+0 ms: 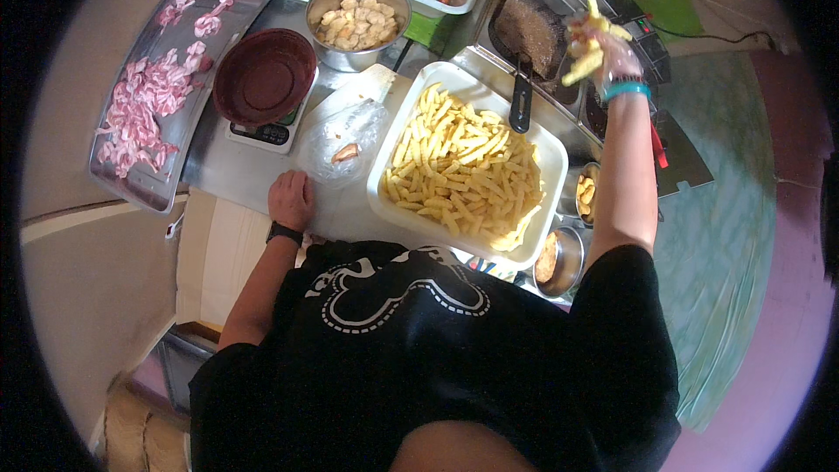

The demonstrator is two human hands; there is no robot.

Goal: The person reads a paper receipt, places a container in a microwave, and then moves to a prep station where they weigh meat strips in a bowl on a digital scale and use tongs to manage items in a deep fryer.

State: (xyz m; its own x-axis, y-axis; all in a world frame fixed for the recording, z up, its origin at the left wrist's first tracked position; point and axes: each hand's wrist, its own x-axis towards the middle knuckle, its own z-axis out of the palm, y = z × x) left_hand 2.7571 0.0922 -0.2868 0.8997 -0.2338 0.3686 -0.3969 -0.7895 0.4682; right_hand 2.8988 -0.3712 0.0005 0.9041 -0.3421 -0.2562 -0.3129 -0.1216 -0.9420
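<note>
My right hand (606,56), in a clear plastic glove with a teal band at the wrist, grips a bunch of pale French fries (583,67) over the right side of the deep fryer (482,52). A black-handled wire fry basket (521,101) sits in the fryer's near well, over brown, bubbly oil. Below lies a white plastic tray (560,164) heaped with pale fries (459,170). My left hand (290,200), wearing a black watch, rests loosely curled on the metal worktop's front edge; whether it holds anything is not visible.
Left of the tray are a plastic bag (347,137), a kitchen scale (262,136) bearing a brown bowl (265,78), a steel pot (357,56) of nuggets and a metal tray (98,160) of raw meat. Sausages fill a white tray (459,10) behind. Steel bowls (570,262) stand at right.
</note>
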